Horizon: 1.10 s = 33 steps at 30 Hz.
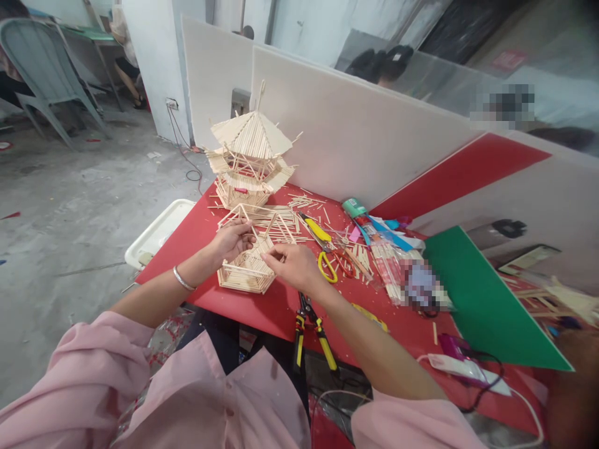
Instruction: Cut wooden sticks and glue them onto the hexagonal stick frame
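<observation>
A small unfinished model [246, 279] made of thin wooden sticks sits near the front edge of the red table, with a many-sided base, upright sticks and a thin top frame. My left hand [233, 241] is at its left side, fingers pinched around one of its upright wooden sticks. From the right, my right hand [294, 265] reaches over the model's rim with thumb and forefinger pressed together; what lies between them is too small to make out. Behind stands a larger stick pagoda [253, 153] with tiered roofs. Loose wooden sticks [281, 221] lie between the two models.
Yellow-handled scissors [322, 243] lie right of my hands. Black-and-yellow pliers [309, 330] overhang the front edge of the red table [397, 340]. Farther right are bagged sticks [386, 265], a green board [486, 293] and a purple glue gun [456, 352]. White panels [346, 118] stand behind.
</observation>
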Motion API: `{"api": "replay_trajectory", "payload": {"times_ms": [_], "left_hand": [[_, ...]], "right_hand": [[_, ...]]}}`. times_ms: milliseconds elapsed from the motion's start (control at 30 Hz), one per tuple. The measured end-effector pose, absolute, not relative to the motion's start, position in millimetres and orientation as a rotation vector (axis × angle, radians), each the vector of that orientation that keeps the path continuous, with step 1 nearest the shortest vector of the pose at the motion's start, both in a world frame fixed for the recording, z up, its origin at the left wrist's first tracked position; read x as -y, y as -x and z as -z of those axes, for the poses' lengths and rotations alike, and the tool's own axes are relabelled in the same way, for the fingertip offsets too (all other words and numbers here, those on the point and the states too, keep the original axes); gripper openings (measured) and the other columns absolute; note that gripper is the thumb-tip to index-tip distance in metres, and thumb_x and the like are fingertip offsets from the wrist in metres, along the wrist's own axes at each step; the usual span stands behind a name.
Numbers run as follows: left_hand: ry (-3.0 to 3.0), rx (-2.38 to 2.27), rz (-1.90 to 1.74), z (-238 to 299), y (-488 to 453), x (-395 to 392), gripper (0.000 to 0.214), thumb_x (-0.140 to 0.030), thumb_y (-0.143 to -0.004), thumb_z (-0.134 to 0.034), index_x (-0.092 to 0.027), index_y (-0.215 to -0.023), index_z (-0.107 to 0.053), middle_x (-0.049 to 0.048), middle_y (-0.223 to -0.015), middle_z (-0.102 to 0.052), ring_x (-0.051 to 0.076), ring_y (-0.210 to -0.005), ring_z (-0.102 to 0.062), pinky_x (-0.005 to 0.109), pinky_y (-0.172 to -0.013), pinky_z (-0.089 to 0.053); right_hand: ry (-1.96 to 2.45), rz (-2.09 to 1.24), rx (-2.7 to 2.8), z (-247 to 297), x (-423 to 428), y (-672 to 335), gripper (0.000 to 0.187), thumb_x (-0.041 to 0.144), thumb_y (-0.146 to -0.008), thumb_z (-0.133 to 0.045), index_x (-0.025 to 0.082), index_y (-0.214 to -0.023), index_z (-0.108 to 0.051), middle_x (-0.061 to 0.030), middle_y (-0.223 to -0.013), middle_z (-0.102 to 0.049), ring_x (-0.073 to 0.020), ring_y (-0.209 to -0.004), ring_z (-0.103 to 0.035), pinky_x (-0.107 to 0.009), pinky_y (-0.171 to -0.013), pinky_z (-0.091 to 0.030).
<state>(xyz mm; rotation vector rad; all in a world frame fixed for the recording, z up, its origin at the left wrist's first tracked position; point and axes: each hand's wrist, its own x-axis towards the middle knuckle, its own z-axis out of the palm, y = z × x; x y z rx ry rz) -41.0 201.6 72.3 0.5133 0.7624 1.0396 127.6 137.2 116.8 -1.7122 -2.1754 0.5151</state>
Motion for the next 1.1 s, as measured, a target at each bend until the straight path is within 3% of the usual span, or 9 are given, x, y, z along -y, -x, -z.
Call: {"api": "replay_trajectory", "payload": {"times_ms": [500,767,1100], "left_hand": [[-0.518,-0.730,-1.043,-68.0,41.2,-203.4,0.019,-0.007,-0.095,-0.050,-0.013,-0.077,-0.054,-0.0006,-0.057,-0.061,0.009,-0.043,-0.061,0.016,-0.041,-0.050],[-0.506,-0.712,-1.038,-65.0,41.8,-204.2,0.014,-0.010,-0.092,-0.057,-0.013,-0.078,-0.056,0.0000,-0.058,-0.062,0.010,-0.044,-0.062,0.016,-0.041,-0.049],[-0.516,-0.703,-1.058,-61.7,42.2,-203.8,0.013,-0.009,-0.093,-0.055,-0.013,-0.081,-0.056,-0.0003,-0.058,-0.062,0.010,-0.045,-0.062,0.016,-0.042,-0.050]], "right_hand": [[1.660,-0.557,2.155,-114.3,-138.5,-129.3,0.026,0.036,-0.086,-0.059,0.021,-0.071,-0.074,0.0009,-0.064,-0.070,-0.0118,-0.060,-0.058,-0.024,-0.060,-0.033],[1.665,-0.594,2.147,-117.6,-139.6,-130.0,0.024,0.034,-0.084,-0.061,0.020,-0.070,-0.074,0.0022,-0.060,-0.067,-0.0104,-0.057,-0.055,-0.023,-0.060,-0.033],[1.663,-0.581,2.153,-116.4,-138.9,-129.6,0.025,0.037,-0.085,-0.060,0.021,-0.071,-0.074,0.0014,-0.063,-0.069,-0.0113,-0.059,-0.056,-0.024,-0.060,-0.034]]}}
